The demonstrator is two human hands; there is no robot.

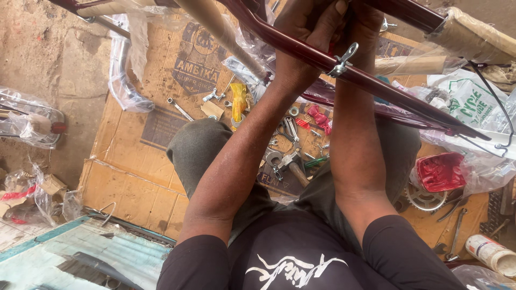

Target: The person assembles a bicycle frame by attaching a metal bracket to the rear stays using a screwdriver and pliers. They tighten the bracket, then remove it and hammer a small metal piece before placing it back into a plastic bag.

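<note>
Maroon bicycle frame (376, 86), both hands gripping

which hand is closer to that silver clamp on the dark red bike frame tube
Right. The right hand grips the frame just above the silver clamp on the red tube; the left hand holds farther to the clamp's left.

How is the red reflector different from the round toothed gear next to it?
The red reflector is bright red, squarish and sits in clear plastic wrap; the toothed gear is bare grey metal. The reflector has a solid ribbed face, while the gear is round with pointed teeth and holes through it. The reflector partly covers the gear's top edge. Both lie on the cardboard by the person's right side.
</note>
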